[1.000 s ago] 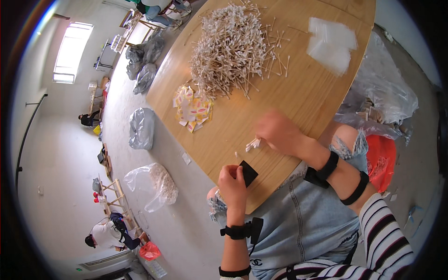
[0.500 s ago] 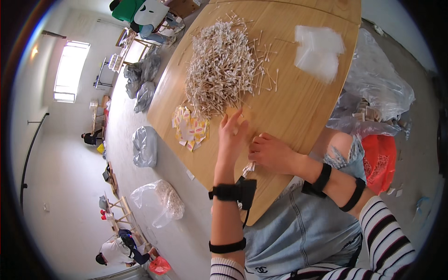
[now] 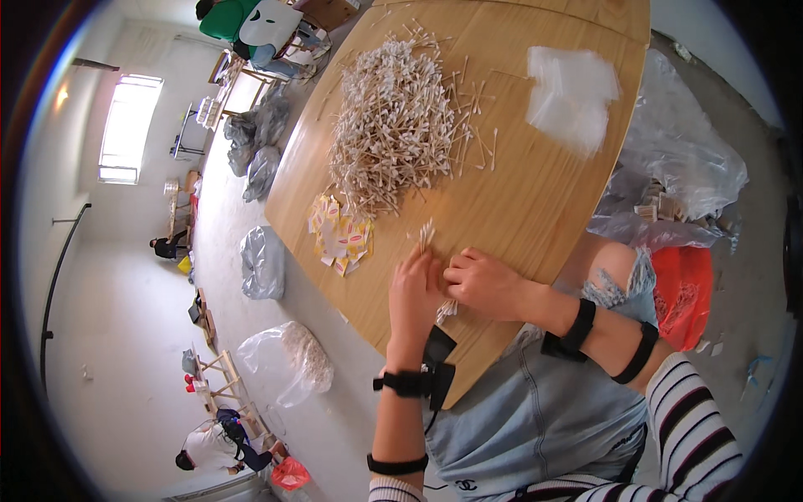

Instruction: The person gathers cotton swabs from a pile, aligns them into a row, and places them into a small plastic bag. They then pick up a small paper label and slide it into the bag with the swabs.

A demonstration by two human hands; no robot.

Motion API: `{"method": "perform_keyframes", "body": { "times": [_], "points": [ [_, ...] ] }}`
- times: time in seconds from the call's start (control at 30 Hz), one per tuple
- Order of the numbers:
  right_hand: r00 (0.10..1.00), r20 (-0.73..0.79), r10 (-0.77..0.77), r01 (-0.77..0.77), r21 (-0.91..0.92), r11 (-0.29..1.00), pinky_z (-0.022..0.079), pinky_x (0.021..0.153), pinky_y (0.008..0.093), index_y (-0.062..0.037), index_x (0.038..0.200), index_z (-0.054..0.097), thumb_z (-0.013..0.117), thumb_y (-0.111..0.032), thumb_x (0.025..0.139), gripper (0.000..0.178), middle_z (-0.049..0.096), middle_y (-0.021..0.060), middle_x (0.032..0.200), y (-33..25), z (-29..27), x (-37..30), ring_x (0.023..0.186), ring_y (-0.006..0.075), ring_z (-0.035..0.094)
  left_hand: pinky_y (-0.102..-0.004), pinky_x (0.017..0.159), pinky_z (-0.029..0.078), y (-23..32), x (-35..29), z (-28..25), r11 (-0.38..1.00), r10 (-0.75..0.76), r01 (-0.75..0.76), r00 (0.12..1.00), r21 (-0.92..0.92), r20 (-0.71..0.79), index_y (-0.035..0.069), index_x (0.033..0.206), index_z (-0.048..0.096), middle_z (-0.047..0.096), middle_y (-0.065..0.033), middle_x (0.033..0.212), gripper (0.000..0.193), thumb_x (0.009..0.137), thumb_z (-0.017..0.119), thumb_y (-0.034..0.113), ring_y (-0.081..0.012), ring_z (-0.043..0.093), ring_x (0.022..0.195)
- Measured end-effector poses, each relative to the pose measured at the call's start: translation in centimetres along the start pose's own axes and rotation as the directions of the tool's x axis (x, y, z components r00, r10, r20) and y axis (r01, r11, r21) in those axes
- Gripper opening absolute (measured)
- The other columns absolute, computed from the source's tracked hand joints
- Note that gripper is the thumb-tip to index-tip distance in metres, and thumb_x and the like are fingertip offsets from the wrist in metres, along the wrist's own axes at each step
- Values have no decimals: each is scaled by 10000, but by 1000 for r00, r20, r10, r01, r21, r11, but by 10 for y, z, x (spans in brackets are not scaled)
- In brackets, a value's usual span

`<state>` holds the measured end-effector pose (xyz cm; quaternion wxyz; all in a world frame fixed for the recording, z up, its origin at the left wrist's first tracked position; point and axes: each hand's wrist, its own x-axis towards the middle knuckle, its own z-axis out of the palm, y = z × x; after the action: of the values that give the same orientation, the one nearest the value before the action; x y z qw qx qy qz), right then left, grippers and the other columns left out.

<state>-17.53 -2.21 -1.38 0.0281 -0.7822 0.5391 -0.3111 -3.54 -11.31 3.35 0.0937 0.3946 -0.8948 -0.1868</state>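
**stickfan:** Pinching that little bundle of sticks (image 3: 427,237) with both hands at once, huh? Your left hand (image 3: 416,289) and right hand (image 3: 481,283) are pressed together side by side near the edge of the table (image 3: 535,201), fingers curled in, and the sticks poke up just past your left fingertips. I can't tell exactly which fingers have the grip, they cover each other.

**benchrat:** Yeah, and I'd say those sticks are super light and thin, stiff along the length but easy to snap if you bend them. They'll roll and splay out the second you loosen up. Hold them round the middle of the bundle, not the tips, and keep the squeeze gentle but even.

**stickfan:** There's also something pale under your right hand (image 3: 446,311) at the table edge, can't make out what it is.

**benchrat:** The big pile of sticks (image 3: 393,134) sits well beyond your hands, farther up the table. The small yellow and white packets (image 3: 341,238) are just past your left hand, off to its left. The clear plastic bags (image 3: 573,96) lie well beyond your right hand. Those look slippery and floppy, so you'd want to pinch one by an edge.
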Motion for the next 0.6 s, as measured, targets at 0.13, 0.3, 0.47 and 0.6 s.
{"method": "perform_keyframes", "body": {
  "times": [0.13, 0.3, 0.47, 0.6],
  "points": [
    [1000, 22, -7, 5, 103, 995, 426, 911, 330, -126, 805, 656, 628, -110, 739, 74, 622, 22, 921, -15, 3, -3, 984, 204, 578, -398, 1024, 431, 5, -59, -16, 994, 26, -25, 1000, -106, 14, -18, 1088, 677, 619, -222, 1251, 203, 913, 598, 47, -362, 543, 1237],
    [995, -86, 45, -44, 12, 999, 421, 954, 372, -68, 1020, 604, 683, -135, 739, 299, 607, 63, 1050, -18, 5, -4, 1058, 241, 563, -373, 991, 447, 2, -82, -12, 970, -142, 120, 986, -213, -89, 5, 1008, 652, 642, -192, 1218, 133, 898, 583, 28, -330, 585, 1190],
    [991, -8, 130, -129, 116, 985, 391, 1028, 401, -70, 1222, 540, 752, -150, 717, 554, 556, 99, 1241, -16, -3, 0, 1213, 259, 504, -373, 943, 467, 3, -77, -14, 907, -332, 282, 936, -312, -118, 14, 959, 631, 673, -172, 1063, 97, 874, 589, 32, -327, 636, 1055],
    [996, 10, 93, -94, 156, 983, 316, 1135, 418, -81, 1372, 473, 751, -153, 734, 700, 505, 103, 1364, -8, 4, 5, 1341, 270, 422, -419, 997, 425, -7, -71, -6, 964, -252, 217, 933, -155, -258, -3, 1115, 585, 616, -208, 1134, 269, 846, 572, 1, -371, 572, 1116]
  ]
}}
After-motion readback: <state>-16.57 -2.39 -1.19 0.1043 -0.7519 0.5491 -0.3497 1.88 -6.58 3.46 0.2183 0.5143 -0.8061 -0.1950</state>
